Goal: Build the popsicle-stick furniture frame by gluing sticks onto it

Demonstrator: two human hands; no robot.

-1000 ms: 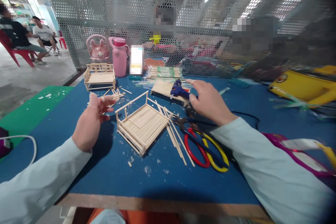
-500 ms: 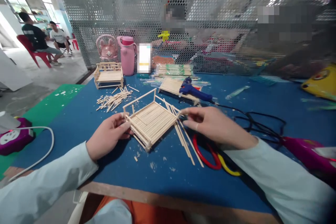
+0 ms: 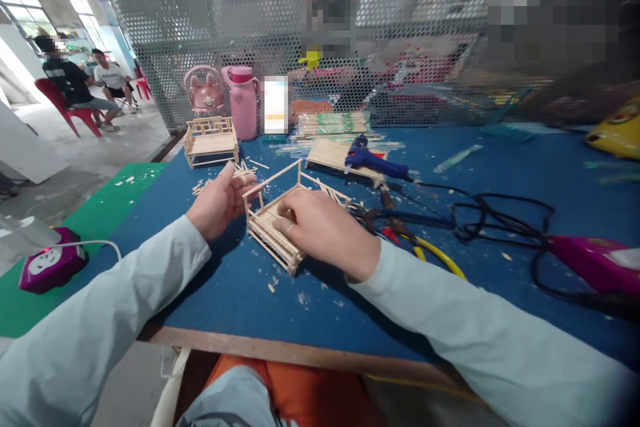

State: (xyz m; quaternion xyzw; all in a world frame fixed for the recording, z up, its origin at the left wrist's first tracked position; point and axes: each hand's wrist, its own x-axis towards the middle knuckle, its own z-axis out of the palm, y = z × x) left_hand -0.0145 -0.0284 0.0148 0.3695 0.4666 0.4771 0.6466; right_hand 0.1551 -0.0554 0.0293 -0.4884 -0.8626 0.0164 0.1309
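Note:
A small bench-like frame of thin wooden sticks (image 3: 273, 240) stands on the blue table in front of me, with a slatted seat and a raised rail at the back left. My right hand (image 3: 333, 230) reaches over its seat, thumb and fingers pinched low at the slats. Whatever may be between those fingertips is hidden. Beside the frame's left corner is my left hand (image 3: 217, 203), its fingers stretched out and the palm turned toward the frame. Just behind that hand lies a pile of short cut sticks (image 3: 245, 169), partly covered by it.
A similar small stick bench (image 3: 213, 143) stands at the back left, near a pink bottle (image 3: 243, 107). A blue glue gun (image 3: 377, 161) rests on a slatted stick panel (image 3: 323, 153). Pliers with yellow handles (image 3: 447, 259) and black cables (image 3: 500, 230) lie right. Perforated metal mesh rises behind.
My right hand has moved left from the frame's right corner to over its seat. My left hand has let go of the left corner, opened and shifted away toward the stick pile.

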